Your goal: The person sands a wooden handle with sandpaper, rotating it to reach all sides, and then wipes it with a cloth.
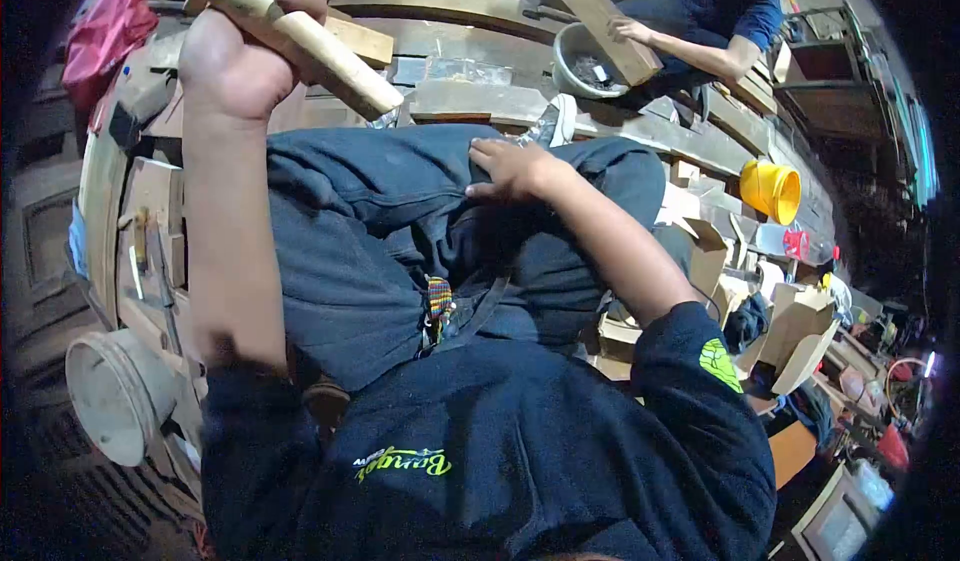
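My left hand (245, 66) is raised at the upper left, its fingers wrapped round a thick, round wooden stick (340, 66). The stick slants from the top left down to a flat-cut end, and part of it runs out of view at the top. Over my bent legs, my right hand (515, 171) is curled, thumb and fingers round a dark thing that I cannot make out against the dark trousers (370, 186). A shoe (563, 119) shows just beyond this hand.
Across from me a person (715, 21) in dark blue holds a wooden board (600, 21) over a grey bucket (572, 56). Long planks (430, 6) lie at the back. A yellow bucket (770, 191), a plastic bottle (808, 248) and wood pieces are on the right. A white bucket (115, 391) stands left.
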{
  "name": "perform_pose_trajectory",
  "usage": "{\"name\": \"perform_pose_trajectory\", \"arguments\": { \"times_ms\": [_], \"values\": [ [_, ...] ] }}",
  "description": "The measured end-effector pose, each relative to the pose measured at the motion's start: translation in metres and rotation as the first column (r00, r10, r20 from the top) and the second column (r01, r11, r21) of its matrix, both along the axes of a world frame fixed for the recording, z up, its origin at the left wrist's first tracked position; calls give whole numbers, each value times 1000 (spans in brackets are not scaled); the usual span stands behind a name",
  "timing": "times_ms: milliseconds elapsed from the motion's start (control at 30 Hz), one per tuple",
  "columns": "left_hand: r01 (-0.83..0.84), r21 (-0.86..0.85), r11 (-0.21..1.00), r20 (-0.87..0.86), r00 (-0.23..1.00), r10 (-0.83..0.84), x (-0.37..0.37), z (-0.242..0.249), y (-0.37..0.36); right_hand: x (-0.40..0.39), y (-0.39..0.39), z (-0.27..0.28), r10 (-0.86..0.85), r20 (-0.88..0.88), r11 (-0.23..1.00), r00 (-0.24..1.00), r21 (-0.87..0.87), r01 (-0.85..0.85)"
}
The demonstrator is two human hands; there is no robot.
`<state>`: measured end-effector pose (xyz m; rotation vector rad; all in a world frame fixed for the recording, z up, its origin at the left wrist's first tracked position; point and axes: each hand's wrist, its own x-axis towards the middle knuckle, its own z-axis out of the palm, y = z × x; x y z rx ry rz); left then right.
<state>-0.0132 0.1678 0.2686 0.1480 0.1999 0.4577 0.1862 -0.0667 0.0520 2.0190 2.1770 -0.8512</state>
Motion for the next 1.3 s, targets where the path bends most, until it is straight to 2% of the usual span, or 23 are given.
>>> {"name": "perform_pose_trajectory", "arguments": {
  "times_ms": [67, 133, 200, 267, 333, 367, 400, 467, 533, 567, 600, 667, 733, 767, 800, 867, 933, 1000, 1067, 1133, 1200, 1233, 1300],
  "values": [
    [89, 7, 996, -16, 996, -88, 13, -1, 11, 9, 9, 49, -33, 342, 986, 939, -144, 87],
    [41, 16, 999, -26, 999, -41, 17, -20, 41, 42, 3, 81, -245, 493, 962, 835, 15, 273],
    [98, 73, 993, -14, 995, -97, 26, -38, 70, 80, 10, 114, -525, 125, 851, 842, 117, 513],
    [105, 91, 990, -3, 994, -105, 46, -47, 67, 106, 23, 137, -300, -132, 887, 945, 326, 327],
    [-57, 362, 931, -362, 911, 196, 69, -70, 76, 85, 43, 170, -340, -299, 806, 891, 396, 441],
    [35, 398, 917, -255, 964, 74, 70, -81, 78, 77, 61, 175, -186, -441, 765, 878, 496, 411],
    [-54, 441, 896, -331, 918, 218, 76, -98, 81, 73, 80, 171, -120, -654, 825, 747, 352, 441],
    [-38, 405, 914, -509, 821, 260, 84, -97, 66, 52, 110, 180, -223, -775, 884, 591, 95, 458],
    [-29, 428, 903, -406, 887, 221, 82, -103, 57, 42, 141, 146, -5, -505, 720, 863, 597, 353],
    [-15, 474, 881, -422, 874, 242, 85, -100, 54, 42, 146, 136, -27, -714, 840, 700, 363, 404],
    [4, 518, 856, -439, 860, 261, 88, -95, 49, 35, 152, 129, 1, -834, 814, 552, 322, 484],
    [-105, 462, 881, -496, 793, 355, 90, -84, 36, 36, 167, 61, 15, -866, 809, 500, 304, 502],
    [-37, 471, 882, -518, 797, 310, 96, -84, 35, 30, 158, 54, 25, -972, 933, 233, 106, 343],
    [-161, 358, 920, -662, 651, 371, 120, -48, 10, 29, 153, 50, -21, -982, 942, 189, 44, 332],
    [28, 441, 897, -607, 746, 275, 104, -82, 30, 30, 150, 49, -63, -987, 948, 151, -12, 317],
    [82, 462, 883, -495, 850, 180, 94, -124, 38, 26, 150, 45, -135, -988, 924, 74, -99, 368],
    [47, 449, 892, -708, 627, 324, 114, -106, 15, 18, 151, 34, -99, -995, 903, -30, -103, 418],
    [129, 582, 803, -685, 609, 399, 115, -114, 11, 13, 149, 27, -120, -991, 900, 54, -85, 427],
    [51, 614, 788, -648, 602, 466, 117, -118, 6, 5, 149, 39, -258, -962, 872, -86, -271, 407],
    [15, 728, 685, -570, 569, 594, 119, -123, 17, 8, 155, 41, -153, -987, 883, -49, -159, 441],
    [60, 811, 583, -466, 668, 580, 111, -117, 35, 22, 152, 52, -317, -924, 896, -213, -366, 253],
    [-73, 720, 690, -512, 615, 600, 109, -114, 45, 24, 152, 47, -328, -925, 870, -189, -374, 321],
    [-108, 800, 590, -462, 516, 721, 99, -114, 61, 28, 153, 41, -324, -918, 860, -228, -387, 334]
  ]
}}
